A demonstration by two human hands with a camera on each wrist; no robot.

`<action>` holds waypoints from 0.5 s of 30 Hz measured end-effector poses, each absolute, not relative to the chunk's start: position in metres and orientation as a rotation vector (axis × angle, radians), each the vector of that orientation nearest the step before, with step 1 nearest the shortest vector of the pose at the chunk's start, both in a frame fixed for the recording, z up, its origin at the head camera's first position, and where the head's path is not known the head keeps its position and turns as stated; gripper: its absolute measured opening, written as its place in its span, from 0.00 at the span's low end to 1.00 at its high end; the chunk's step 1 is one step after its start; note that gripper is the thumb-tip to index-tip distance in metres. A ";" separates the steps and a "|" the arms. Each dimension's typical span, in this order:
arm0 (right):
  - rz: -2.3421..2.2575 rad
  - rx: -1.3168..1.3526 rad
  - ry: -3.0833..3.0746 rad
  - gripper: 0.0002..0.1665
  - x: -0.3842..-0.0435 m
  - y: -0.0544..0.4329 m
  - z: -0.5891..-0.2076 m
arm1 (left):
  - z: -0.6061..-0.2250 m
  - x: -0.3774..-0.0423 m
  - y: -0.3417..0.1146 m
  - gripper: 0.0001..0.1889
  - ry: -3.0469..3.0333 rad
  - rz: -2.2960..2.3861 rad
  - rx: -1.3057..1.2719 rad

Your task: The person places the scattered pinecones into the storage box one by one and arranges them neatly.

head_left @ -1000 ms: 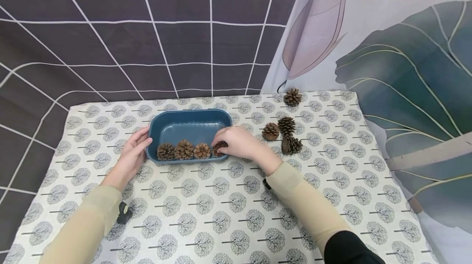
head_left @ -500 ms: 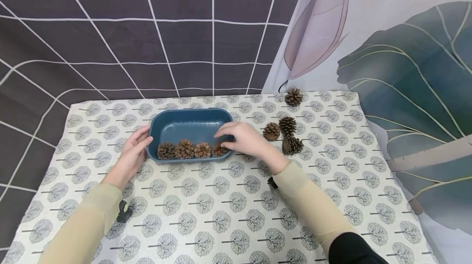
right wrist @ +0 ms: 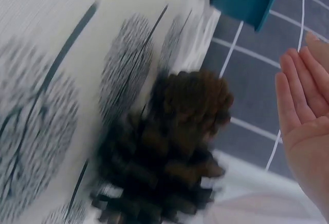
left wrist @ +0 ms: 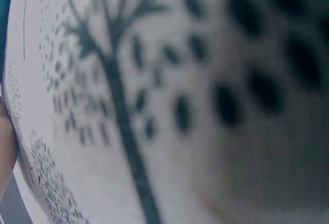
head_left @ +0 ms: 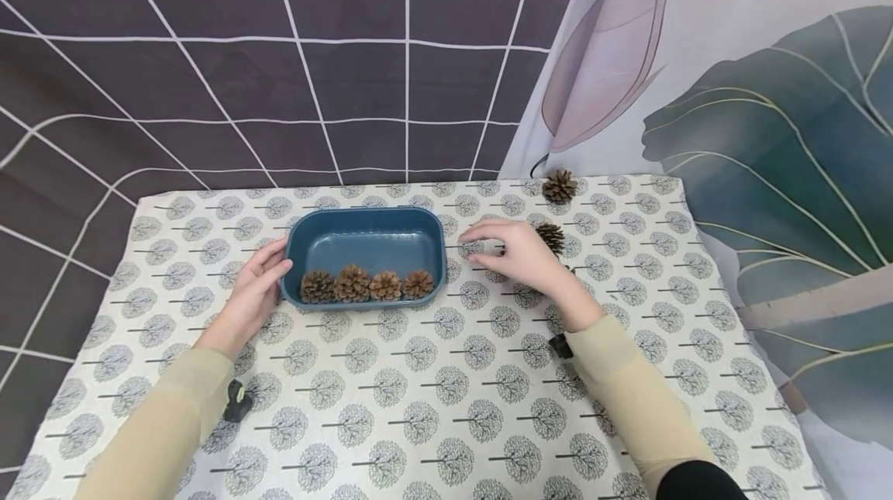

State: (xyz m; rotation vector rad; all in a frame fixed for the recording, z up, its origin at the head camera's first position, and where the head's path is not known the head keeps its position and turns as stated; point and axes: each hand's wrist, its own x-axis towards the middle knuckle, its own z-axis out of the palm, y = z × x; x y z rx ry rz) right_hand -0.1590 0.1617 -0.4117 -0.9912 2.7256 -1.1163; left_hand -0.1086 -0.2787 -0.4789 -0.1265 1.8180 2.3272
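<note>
A blue rectangular plastic tub (head_left: 363, 250) holds several pine cones (head_left: 352, 283) in a row along its near side. At its left end, my left hand (head_left: 254, 291) rests with fingers and thumb against the outer wall and rim. My right hand (head_left: 519, 256), fingers apart and nothing between them, is over the cloth right of the tub. It partly hides the group of pine cones there; one dark cone (head_left: 549, 236) shows past the knuckles. The right wrist view has a pine cone (right wrist: 159, 167) close up, with a browner cone (right wrist: 198, 98) behind it and the hand's fingers off to the side.
One more pine cone (head_left: 560, 186) lies at the back edge of the table. A tree-print cloth (head_left: 391, 407) covers the table. Behind it hang a dark grid-patterned curtain (head_left: 335, 81) and a leaf-patterned curtain (head_left: 767, 143).
My right hand has let go of the rightmost pine cone in the tub and moved right, over the loose cones. My left hand has stayed at the tub's left end.
</note>
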 end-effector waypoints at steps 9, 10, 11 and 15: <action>-1.167 -0.872 2.811 0.21 -0.155 0.213 -0.416 | -0.477 -0.108 -0.280 0.20 1.853 2.284 -0.184; -1.165 -0.859 2.815 0.21 -0.154 0.218 -0.416 | -0.477 -0.108 -0.280 0.20 1.854 2.283 -0.193; -1.161 -0.846 2.825 0.21 -0.152 0.224 -0.416 | -0.477 -0.108 -0.280 0.19 1.860 2.275 -0.201; -1.148 -0.768 2.849 0.21 -0.146 0.245 -0.417 | -0.475 -0.108 -0.279 0.20 1.874 2.253 -0.229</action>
